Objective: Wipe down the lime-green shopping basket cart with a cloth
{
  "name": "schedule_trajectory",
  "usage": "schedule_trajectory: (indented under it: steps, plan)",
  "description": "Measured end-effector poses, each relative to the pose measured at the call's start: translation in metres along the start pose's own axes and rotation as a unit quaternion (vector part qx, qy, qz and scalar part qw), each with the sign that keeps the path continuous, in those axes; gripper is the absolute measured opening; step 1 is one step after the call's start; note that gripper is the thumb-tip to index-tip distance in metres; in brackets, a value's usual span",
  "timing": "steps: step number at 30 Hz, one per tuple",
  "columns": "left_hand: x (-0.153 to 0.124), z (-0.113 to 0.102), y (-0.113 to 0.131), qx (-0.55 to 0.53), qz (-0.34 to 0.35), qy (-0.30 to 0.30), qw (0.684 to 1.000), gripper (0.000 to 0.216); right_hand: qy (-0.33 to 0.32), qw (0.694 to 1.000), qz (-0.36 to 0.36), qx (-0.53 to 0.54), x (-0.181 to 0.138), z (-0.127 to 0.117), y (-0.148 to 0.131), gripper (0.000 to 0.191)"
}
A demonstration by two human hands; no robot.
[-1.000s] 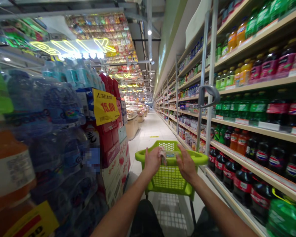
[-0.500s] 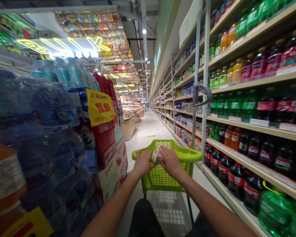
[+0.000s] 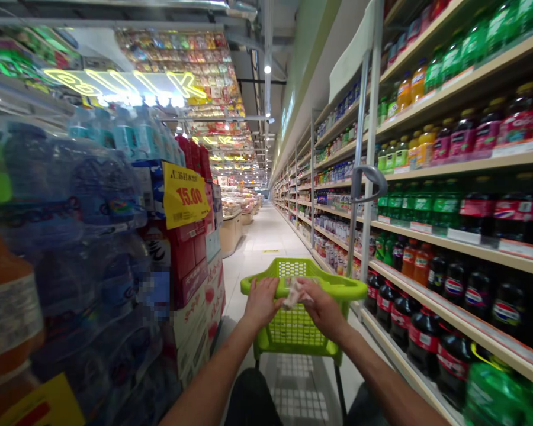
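Note:
A bright green plastic shopping cart (image 3: 293, 331) stands right in front of me in the aisle. My left hand (image 3: 260, 303) is closed over the left part of its handle (image 3: 344, 289). Between my two hands is a crumpled white tissue (image 3: 295, 292), pinched in the fingers of my right hand (image 3: 325, 309) at the middle of the handle. The tissue hides part of the handle, and some of my right fingertips are covered.
Stacked bottle packs (image 3: 89, 213) and cartons (image 3: 195, 296) with a yellow price sign (image 3: 184, 195) border the left. Shelves of soda bottles (image 3: 444, 278) line the right, with a metal ladder rail (image 3: 359, 160) in front. The tiled aisle floor (image 3: 275, 228) runs ahead.
My right hand has turned and pulled back slightly, showing more of the tissue. My left hand stays on the handle. The view has tilted up a little, and the cart sits slightly lower.

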State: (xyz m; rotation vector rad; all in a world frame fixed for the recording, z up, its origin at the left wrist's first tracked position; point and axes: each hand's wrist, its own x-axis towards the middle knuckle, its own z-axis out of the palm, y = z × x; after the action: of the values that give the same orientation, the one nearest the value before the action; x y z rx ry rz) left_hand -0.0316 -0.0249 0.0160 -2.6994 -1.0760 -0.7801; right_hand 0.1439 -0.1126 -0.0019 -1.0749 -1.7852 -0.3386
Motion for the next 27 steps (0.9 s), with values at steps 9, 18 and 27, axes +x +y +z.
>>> schedule_trajectory:
  steps: [9,18,27]
  plan:
    - [-0.001,0.003,-0.002,-0.002,-0.005,0.013,1.000,0.045,-0.015,0.981,0.152,-0.123,0.005,-0.054,0.032,0.022]
    - [0.002,0.006,-0.004,0.003,-0.002,0.016,1.000,0.043,0.006,0.978,0.064,-0.199,-0.008,0.012,0.016,0.033]
    - [0.005,0.005,0.010,-0.001,-0.022,0.014,1.000,0.044,0.097,0.947,0.169,-0.255,-0.030,-0.036,0.071,0.031]
